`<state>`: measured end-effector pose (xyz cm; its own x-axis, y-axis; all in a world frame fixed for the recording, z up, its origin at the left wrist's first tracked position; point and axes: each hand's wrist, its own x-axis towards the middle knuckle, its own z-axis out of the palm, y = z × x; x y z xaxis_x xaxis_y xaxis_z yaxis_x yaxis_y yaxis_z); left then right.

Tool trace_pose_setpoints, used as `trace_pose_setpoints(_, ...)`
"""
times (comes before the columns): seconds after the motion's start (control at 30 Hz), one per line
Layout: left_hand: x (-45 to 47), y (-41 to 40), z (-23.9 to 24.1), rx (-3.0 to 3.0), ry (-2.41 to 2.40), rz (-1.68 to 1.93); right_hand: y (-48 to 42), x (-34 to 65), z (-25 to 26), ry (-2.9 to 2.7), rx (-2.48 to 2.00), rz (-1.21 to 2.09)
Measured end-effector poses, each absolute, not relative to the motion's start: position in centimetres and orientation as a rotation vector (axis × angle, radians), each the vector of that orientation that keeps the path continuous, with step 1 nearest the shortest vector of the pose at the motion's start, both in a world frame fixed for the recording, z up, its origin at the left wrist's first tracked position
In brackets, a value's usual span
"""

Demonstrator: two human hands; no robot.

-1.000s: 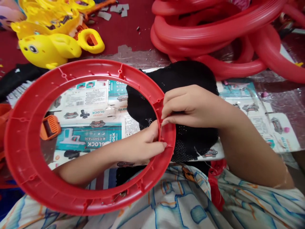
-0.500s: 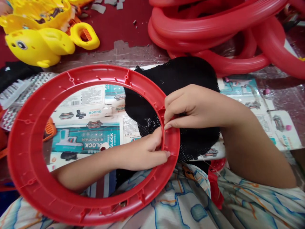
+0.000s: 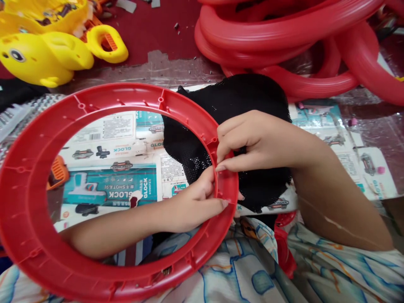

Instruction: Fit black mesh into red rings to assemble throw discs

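Note:
A large red plastic ring (image 3: 28, 189) with ribs and screw posts along its hollow inside lies tilted towards me. My left hand (image 3: 195, 202) reaches through its opening and grips the right side, thumb on the ribbed face and fingers partly hidden behind. My right hand (image 3: 243, 143) is closed in a pinch at the inner rim of that same side, just above my left hand. Whatever lies between these fingertips is hidden. Under both hands and behind the ring spreads a piece of black mesh fabric (image 3: 259, 97).
Printed cardboard (image 3: 145, 147) covers the work surface below the ring. Big red hollow rings (image 3: 284, 29) are piled at the back right. A yellow duck-like plastic part (image 3: 41, 59) lies at the back left, with an orange piece (image 3: 58, 172) nearer. Patterned cloth (image 3: 249, 269) covers my lap.
The red ring's left side has swung left and a little closer to me. Both hands keep nearly the same place and grip on its right side.

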<state>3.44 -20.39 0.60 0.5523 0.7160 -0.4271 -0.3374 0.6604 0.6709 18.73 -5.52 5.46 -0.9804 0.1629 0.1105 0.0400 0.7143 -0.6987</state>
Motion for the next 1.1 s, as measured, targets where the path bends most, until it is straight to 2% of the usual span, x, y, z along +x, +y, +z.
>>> trace_pose_setpoints(0.1, 3.5, -20.0, 0.7, 0.544, 0.780, 0.726, -5.5, 18.6, 5.4, -2.751, -0.098, 1.098)
trace_pose_setpoints(0.3, 3.3, -19.8, 0.7, 0.546, 0.731, 0.625, -5.7, 18.6, 5.3, -2.759, -0.052, 1.024)
trace_pose_setpoints(0.57, 3.5, -20.8, -0.5, 0.479, 0.679, 0.781, -5.8, 18.8, 5.8, -2.794, -0.017, 0.944)
trace_pose_setpoints(0.9, 3.7, -20.3, 0.7, 0.695, 0.815, 0.785, -6.6, 18.9, 5.5, -2.794, -0.028, 0.544)
trace_pose_setpoints(1.1, 3.5, -19.8, 1.2, 0.536, 0.771, 0.743, -6.8, 18.8, 5.6, -2.764, -0.039, 0.323)
